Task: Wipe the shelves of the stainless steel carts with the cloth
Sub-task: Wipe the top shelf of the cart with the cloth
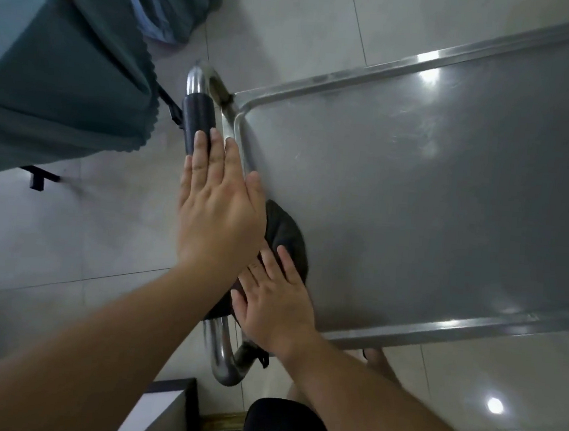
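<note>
Nearest the lens, two bare forearms reaching down over one steel cart. Left hand (pixel 220 206) spread flat with fingers straight and together, fingertips lying along the dark grip of the handle (pixel 198 118), gripping nothing. Right hand (pixel 273 303) also flat, fingers straight, pressing down on the cloth (pixel 285 232) at the near end of the top shelf (pixel 416 192), by the handle rail. Cloth: one, dark, bunched and soft, likely light and limp, so best worked under a flat palm or pinched at a loose fold; probably slides readily on smooth metal. Shelf stiff, glossy, raised-rimmed, so corners need fingertip pressure. Cart likely rolls, though no wheels in view, so steady at the handle. Counted: two hands, one cloth, one cart, one shelf visible; lower shelves possibly hidden beneath.
</note>
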The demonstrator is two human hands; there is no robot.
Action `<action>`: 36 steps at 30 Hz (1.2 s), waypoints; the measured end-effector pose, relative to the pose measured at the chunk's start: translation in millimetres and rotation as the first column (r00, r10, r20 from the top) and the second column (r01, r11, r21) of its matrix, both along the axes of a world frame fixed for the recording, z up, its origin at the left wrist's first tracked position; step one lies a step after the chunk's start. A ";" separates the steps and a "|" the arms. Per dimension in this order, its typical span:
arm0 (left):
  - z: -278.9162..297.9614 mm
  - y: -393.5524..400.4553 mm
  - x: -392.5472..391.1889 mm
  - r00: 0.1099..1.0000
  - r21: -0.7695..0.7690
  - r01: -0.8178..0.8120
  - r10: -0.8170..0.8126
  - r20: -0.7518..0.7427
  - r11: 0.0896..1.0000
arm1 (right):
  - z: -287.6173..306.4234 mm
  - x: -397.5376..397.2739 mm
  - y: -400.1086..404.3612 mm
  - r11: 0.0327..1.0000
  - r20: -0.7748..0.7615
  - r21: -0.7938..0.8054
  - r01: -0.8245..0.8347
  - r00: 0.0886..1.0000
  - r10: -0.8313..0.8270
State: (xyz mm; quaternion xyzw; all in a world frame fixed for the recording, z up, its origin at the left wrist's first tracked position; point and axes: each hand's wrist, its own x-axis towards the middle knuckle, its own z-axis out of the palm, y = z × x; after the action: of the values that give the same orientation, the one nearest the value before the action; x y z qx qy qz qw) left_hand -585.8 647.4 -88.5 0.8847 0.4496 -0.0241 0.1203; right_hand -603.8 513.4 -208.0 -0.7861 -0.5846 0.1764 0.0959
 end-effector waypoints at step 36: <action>3.5 0.9 2.3 0.998 -0.016 -0.011 0.010 -0.056 1.000 | -0.8 333.6 9.1 0.994 0.223 -0.102 0.040 0.975 -0.016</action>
State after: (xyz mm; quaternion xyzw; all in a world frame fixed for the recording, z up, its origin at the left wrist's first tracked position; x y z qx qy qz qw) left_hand -583.4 648.2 -85.0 0.8804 0.4571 -0.0519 0.1152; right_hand -270.2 522.6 -208.8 -0.8129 -0.5704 0.1169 -0.0093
